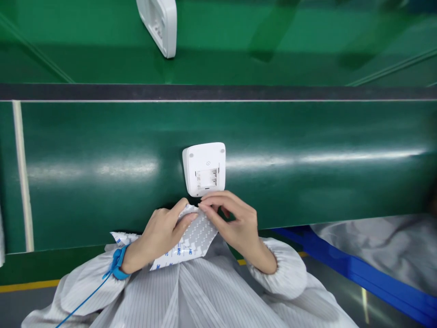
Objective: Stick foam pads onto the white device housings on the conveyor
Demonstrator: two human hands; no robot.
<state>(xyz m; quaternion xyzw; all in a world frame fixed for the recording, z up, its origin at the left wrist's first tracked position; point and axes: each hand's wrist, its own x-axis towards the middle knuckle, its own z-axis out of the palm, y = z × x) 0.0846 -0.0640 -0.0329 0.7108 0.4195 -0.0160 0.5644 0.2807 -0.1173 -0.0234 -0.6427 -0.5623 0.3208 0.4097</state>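
Observation:
My left hand [164, 230] is closed on a sheet of adhesive pads [201, 234], thumb on top. The sheet bends over my lap, with rows of small pale pads and blue 3M print on its white backing. My right hand [235, 221] pinches thumb and forefinger together at the sheet's upper edge; whatever is between the fingertips is too small to make out. Just beyond my fingers a white plastic device [206, 159] lies with its open battery compartment facing up. Grey round feet show at its far corners.
A second white device [162, 27] stands tilted past the dark strip [218, 92] on the far green surface. A blue wrist strap [119, 263] with a cord is on my left wrist. To the right are a blue bar [358, 273] and grey cloth [382, 246].

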